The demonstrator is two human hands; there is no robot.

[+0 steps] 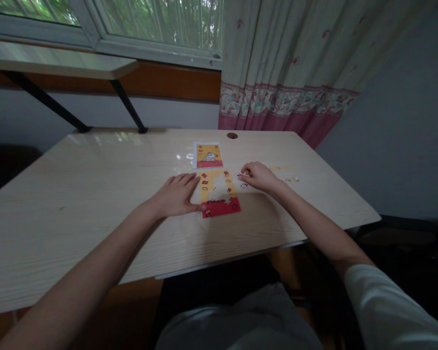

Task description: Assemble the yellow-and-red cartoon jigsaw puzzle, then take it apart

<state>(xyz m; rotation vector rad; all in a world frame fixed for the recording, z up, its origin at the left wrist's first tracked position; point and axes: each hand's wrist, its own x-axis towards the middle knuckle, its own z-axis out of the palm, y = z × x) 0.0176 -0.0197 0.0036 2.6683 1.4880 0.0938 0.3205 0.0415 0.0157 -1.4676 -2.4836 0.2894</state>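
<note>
A partly assembled jigsaw puzzle (234, 204) lies on the table, its border yellow and red, with a gap in the middle. My left hand (178, 196) rests flat at its left side, fingers spread, the thumb on the lower left edge. Right of the puzzle, my right hand (257, 176) pinches a small puzzle piece (240, 175) between thumb and fingers, low over the table. Just below those fingertips lie a few loose pieces (244, 185). Above the puzzle sits a reference picture card (209, 155) showing a white cartoon animal on yellow and red.
More loose puzzle pieces (292, 180) are scattered beyond my right wrist. The wooden table (95, 194) has a round cable hole (232, 136) at its back edge. A raised shelf (65, 63) on black legs stands at the back left. A curtain (277, 73) hangs behind.
</note>
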